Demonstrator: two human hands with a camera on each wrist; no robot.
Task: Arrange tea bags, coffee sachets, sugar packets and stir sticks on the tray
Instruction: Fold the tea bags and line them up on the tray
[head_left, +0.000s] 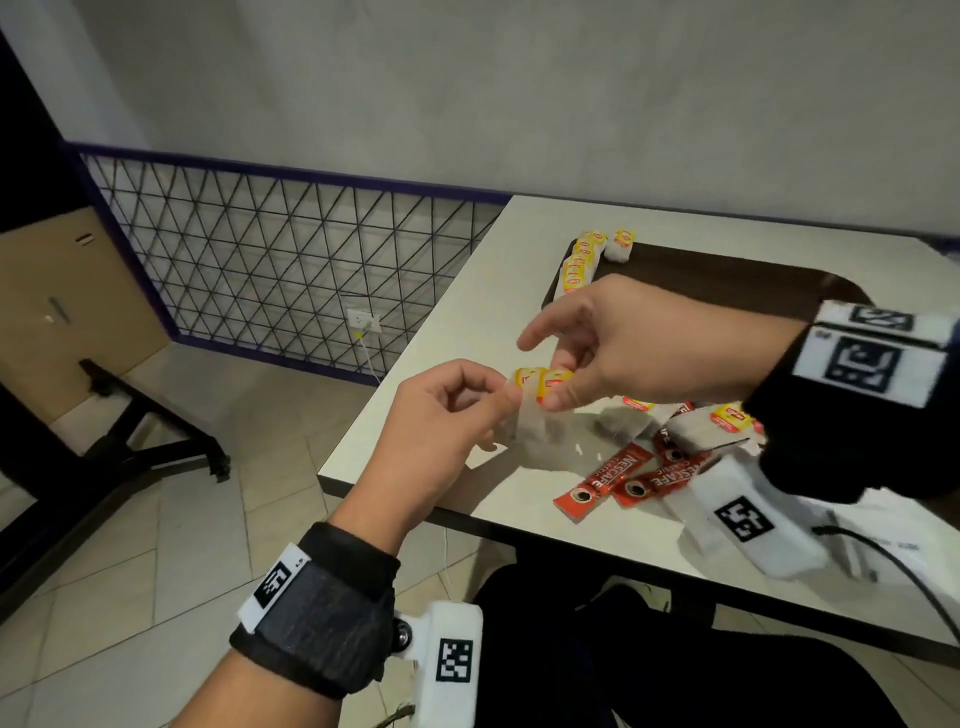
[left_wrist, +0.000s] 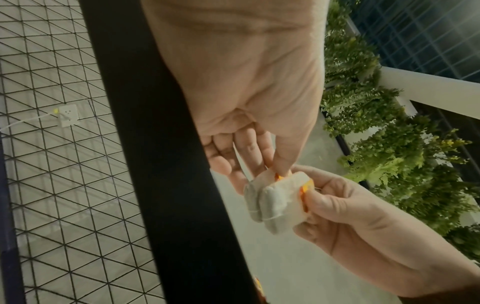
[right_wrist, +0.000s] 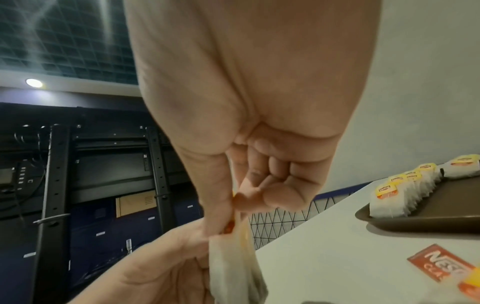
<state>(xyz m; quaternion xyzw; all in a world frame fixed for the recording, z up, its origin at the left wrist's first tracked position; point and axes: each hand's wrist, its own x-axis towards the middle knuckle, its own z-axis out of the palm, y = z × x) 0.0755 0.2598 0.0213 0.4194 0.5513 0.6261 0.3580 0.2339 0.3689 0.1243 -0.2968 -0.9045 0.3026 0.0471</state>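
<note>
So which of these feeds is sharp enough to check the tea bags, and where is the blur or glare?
Head view: sharpest; held tea bags slightly soft, glare on the table, right hand wristband smeared. Left wrist view: dim, a black strap hides the middle. Right wrist view: palm fills the frame, bags blurred, tray clearer.

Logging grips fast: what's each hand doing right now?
Left hand: pinching the tea bags.
Right hand: pinching the same tea bags by their yellow tags.

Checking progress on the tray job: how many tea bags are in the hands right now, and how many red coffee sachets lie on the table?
White tea bags with yellow tags, pinched between left hand and right hand: 2
Red coffee sachets on white table: 3 visible
Total: 5
</note>
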